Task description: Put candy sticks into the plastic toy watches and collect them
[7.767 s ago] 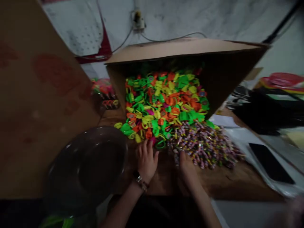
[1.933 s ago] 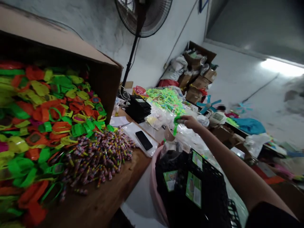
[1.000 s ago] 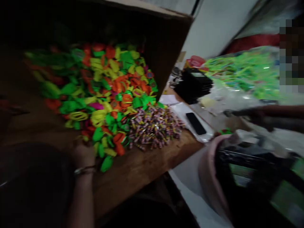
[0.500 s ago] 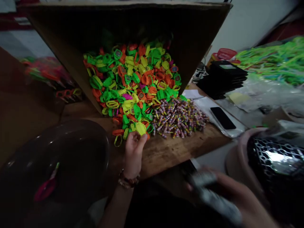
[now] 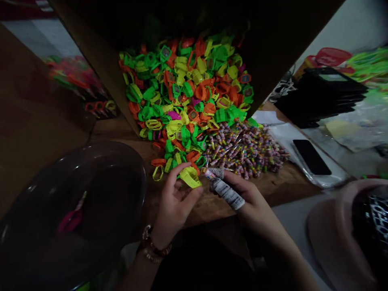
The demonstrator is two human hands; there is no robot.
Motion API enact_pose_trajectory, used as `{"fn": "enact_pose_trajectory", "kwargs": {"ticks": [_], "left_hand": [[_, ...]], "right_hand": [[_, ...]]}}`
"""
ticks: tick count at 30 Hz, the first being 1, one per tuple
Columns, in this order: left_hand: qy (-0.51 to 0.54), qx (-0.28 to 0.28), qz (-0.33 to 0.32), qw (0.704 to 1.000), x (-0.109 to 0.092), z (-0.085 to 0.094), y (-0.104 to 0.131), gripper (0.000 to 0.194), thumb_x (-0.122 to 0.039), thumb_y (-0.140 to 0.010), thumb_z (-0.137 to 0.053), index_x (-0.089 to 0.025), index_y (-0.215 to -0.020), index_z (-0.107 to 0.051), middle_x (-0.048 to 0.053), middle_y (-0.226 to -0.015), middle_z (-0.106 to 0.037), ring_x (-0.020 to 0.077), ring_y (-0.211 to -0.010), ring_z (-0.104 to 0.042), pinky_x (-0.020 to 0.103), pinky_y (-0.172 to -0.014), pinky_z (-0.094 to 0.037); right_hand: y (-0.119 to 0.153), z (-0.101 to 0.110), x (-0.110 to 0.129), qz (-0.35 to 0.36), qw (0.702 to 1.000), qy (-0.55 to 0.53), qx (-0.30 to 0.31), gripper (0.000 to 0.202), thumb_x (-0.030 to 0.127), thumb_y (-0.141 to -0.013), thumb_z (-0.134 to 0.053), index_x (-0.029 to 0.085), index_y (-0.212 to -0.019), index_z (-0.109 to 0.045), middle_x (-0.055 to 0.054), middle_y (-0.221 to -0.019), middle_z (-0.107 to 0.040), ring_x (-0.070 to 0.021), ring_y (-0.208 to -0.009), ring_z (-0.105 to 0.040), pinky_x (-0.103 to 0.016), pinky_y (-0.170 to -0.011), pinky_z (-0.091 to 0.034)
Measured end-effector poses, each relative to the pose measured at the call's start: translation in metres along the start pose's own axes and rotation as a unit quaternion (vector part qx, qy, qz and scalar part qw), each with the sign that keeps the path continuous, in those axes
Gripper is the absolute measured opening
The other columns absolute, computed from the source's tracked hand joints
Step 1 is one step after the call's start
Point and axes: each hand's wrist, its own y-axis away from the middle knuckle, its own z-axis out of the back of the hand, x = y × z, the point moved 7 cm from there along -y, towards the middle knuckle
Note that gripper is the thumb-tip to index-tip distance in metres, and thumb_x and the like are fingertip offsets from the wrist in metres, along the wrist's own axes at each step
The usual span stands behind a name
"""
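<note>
My left hand, with beaded bracelets at the wrist, pinches a yellow toy watch between thumb and fingers. Close to its right, my right hand grips a small wrapped candy tube by thumb and fingertips. Grey-white wrapping covers its thumb and a finger. The tube's tip points toward the watch; a gap shows between them. Behind the hands, green, orange and yellow toy watches spill from a cardboard box lying on its side. A heap of candy tubes lies beside them.
A dark basin holding pink scissors stands at left. On the right are a phone, a stack of black packets and a pinkish tub. The wooden table edge runs below my hands.
My right hand has come up from the lower right to the left hand, now with a candy tube in its fingers. My left hand has drawn the yellow watch slightly nearer. The view has shifted.
</note>
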Motion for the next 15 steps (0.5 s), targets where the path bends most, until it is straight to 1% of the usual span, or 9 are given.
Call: {"fn": "enact_pose_trajectory", "kwargs": {"ticks": [2, 4, 5, 7, 8, 10, 12, 13, 15], "left_hand": [[-0.063, 0.010, -0.013, 0.998, -0.005, 0.000, -0.001, 0.045, -0.025, -0.079, -0.068, -0.027, -0.121, -0.053, 0.006, -0.118, -0.057, 0.0170, -0.102, -0.060, 0.026, -0.082, -0.055], [-0.146, 0.026, -0.053, 0.987, -0.012, -0.002, 0.000, 0.047, -0.027, -0.083, -0.064, -0.029, -0.127, -0.050, 0.007, -0.126, -0.051, 0.0194, -0.111, -0.056, 0.029, -0.086, -0.053], [-0.197, 0.039, -0.083, 0.976, -0.017, -0.004, 0.001, 0.049, -0.028, -0.084, -0.062, -0.030, -0.131, -0.047, 0.007, -0.128, -0.050, 0.0200, -0.114, -0.054, 0.031, -0.091, -0.052], [-0.296, 0.067, -0.143, 0.942, -0.024, -0.011, 0.005, 0.054, -0.026, -0.087, -0.058, -0.032, -0.138, -0.038, 0.007, -0.131, -0.049, 0.0203, -0.119, -0.051, 0.036, -0.100, -0.045], [-0.330, 0.073, -0.158, 0.928, -0.026, -0.014, 0.007, 0.057, -0.026, -0.088, -0.057, -0.031, -0.140, -0.033, 0.007, -0.132, -0.050, 0.0205, -0.119, -0.051, 0.037, -0.102, -0.043], [-0.350, 0.058, -0.161, 0.921, -0.028, -0.012, 0.009, 0.059, -0.025, -0.088, -0.056, -0.028, -0.140, -0.030, 0.008, -0.130, -0.052, 0.0208, -0.118, -0.052, 0.038, -0.102, -0.042], [-0.349, 0.025, -0.154, 0.924, -0.031, -0.006, 0.010, 0.055, -0.025, -0.088, -0.057, -0.025, -0.137, -0.032, 0.008, -0.126, -0.054, 0.0205, -0.114, -0.053, 0.037, -0.098, -0.044], [-0.361, 0.018, -0.161, 0.918, -0.035, -0.004, 0.010, 0.052, -0.024, -0.087, -0.056, -0.025, -0.134, -0.034, 0.008, -0.124, -0.054, 0.0202, -0.113, -0.053, 0.036, -0.098, -0.043], [-0.409, 0.033, -0.198, 0.890, -0.043, -0.005, 0.011, 0.047, -0.021, -0.088, -0.055, -0.024, -0.132, -0.038, 0.007, -0.123, -0.055, 0.0197, -0.112, -0.052, 0.037, -0.100, -0.040]], "right_hand": [[0.003, 0.000, -0.001, 0.020, 0.998, 0.056, 0.004, 0.030, 0.029, -0.085, -0.055, 0.022, -0.114, -0.062, -0.005, -0.101, -0.069, -0.0167, -0.087, -0.065, -0.032, -0.084, -0.052], [0.007, -0.003, 0.000, 0.056, 0.992, 0.112, 0.009, 0.034, 0.023, -0.085, -0.051, 0.021, -0.119, -0.057, -0.007, -0.105, -0.068, -0.0175, -0.091, -0.065, -0.031, -0.083, -0.053], [0.009, -0.006, 0.001, 0.073, 0.988, 0.136, 0.017, 0.035, 0.020, -0.085, -0.049, 0.021, -0.120, -0.055, -0.008, -0.108, -0.067, -0.0179, -0.093, -0.065, -0.030, -0.083, -0.053], [0.011, -0.014, 0.003, 0.097, 0.980, 0.170, 0.037, 0.037, 0.014, -0.084, -0.046, 0.020, -0.120, -0.053, -0.010, -0.112, -0.066, -0.0181, -0.096, -0.064, -0.029, -0.081, -0.053], [0.011, -0.017, 0.003, 0.101, 0.978, 0.178, 0.047, 0.039, 0.012, -0.083, -0.045, 0.020, -0.121, -0.051, -0.010, -0.114, -0.065, -0.0179, -0.096, -0.064, -0.028, -0.079, -0.054], [0.011, -0.019, 0.003, 0.095, 0.976, 0.184, 0.064, 0.045, 0.009, -0.082, -0.042, 0.020, -0.125, -0.049, -0.010, -0.117, -0.063, -0.0179, -0.098, -0.064, -0.028, -0.078, -0.054], [0.012, -0.012, 0.004, 0.087, 0.977, 0.186, 0.054, 0.048, 0.010, -0.082, -0.043, 0.022, -0.127, -0.048, -0.009, -0.120, -0.062, -0.0188, -0.102, -0.063, -0.030, -0.081, -0.054], [0.013, -0.006, 0.005, 0.080, 0.978, 0.187, 0.037, 0.046, 0.012, -0.083, -0.044, 0.024, -0.127, -0.049, -0.008, -0.120, -0.063, -0.0191, -0.103, -0.062, -0.030, -0.083, -0.053], [0.015, 0.008, 0.008, 0.069, 0.982, 0.175, 0.004, 0.041, 0.018, -0.086, -0.045, 0.026, -0.125, -0.051, -0.005, -0.112, -0.066, -0.0185, -0.098, -0.064, -0.029, -0.081, -0.053]]}}
